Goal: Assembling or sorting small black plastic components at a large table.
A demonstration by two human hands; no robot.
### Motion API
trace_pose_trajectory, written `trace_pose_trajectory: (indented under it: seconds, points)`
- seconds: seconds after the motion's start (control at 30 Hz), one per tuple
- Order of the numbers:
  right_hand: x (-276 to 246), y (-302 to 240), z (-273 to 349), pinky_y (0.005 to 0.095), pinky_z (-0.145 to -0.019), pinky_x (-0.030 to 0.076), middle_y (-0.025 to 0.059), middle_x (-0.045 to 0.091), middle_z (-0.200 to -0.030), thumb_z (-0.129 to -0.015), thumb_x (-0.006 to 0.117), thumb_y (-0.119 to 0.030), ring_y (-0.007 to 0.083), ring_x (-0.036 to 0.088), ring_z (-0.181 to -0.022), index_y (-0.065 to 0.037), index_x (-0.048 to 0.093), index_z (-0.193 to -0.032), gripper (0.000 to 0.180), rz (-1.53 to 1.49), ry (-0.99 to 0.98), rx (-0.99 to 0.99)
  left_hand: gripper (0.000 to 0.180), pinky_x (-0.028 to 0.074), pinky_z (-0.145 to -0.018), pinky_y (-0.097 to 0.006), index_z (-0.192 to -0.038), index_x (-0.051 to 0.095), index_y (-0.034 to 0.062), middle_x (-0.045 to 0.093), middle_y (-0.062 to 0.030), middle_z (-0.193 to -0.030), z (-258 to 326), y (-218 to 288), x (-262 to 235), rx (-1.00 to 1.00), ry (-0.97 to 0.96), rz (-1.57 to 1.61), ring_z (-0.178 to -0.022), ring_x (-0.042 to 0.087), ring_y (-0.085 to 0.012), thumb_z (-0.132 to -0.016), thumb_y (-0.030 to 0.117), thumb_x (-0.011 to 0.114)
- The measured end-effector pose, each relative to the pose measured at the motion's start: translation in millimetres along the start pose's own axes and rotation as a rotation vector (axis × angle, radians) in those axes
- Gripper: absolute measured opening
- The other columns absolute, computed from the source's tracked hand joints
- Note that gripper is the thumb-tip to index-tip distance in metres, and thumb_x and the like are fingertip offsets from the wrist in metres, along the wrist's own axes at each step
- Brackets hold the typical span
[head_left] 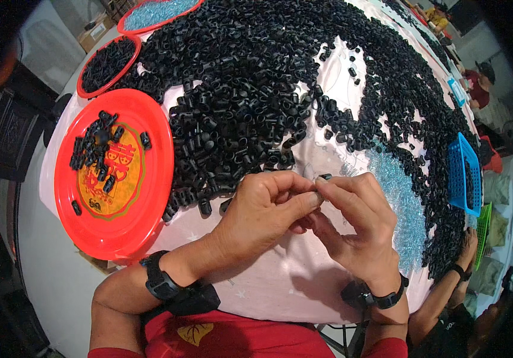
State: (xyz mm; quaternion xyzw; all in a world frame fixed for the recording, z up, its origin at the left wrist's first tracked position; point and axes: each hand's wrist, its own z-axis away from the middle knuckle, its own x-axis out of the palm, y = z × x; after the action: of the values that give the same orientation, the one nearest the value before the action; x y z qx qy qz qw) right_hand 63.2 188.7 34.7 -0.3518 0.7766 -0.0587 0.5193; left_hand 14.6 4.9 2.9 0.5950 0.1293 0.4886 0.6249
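My left hand and my right hand meet fingertip to fingertip above the pale cloth on the table. A small black plastic piece shows at the tips of my right fingers, mostly covered by them. The left thumb and fingers are pinched together right beside it; what lies between them is hidden. Just beyond my hands spreads a large heap of short black tubular plastic parts. To the right of my right hand lies a pile of tiny clear bluish pieces.
At the left, a red plate holds several black parts. Behind it stand a red-rimmed bowl of black pieces and a red tray of clear bluish pieces. Blue basket and green basket stand at the right, near a co-worker's arm.
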Motion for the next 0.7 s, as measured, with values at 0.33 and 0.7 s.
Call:
trace_pose_trajectory:
  seconds: [0.33,0.7]
  points:
    - [1,-1,1,0.0355,-0.072,0.054,0.0139,0.070,-0.104,-0.065,0.089,-0.004,0.0281,0.065,-0.086,0.000,0.072,-0.115,0.053,-0.073,0.038,0.101,0.018,0.051,-0.075,-0.021,-0.106,0.069,0.0058,0.070,0.0015,-0.094,1,8,-2,-0.051,-0.095,0.007,-0.082,0.062,-0.0032,-0.103,0.023,0.065]
    - [4,8,0,0.0354,-0.072,0.054,0.0130,0.071,-0.103,-0.067,0.087,-0.006,0.0284,0.065,-0.087,0.000,0.072,-0.113,0.048,-0.046,0.061,0.013,0.024,0.053,-0.081,-0.024,-0.110,0.069,0.0024,0.072,-0.0010,-0.098,0,6,0,-0.051,-0.115,0.018,-0.089,0.066,-0.0063,-0.106,0.024,0.059]
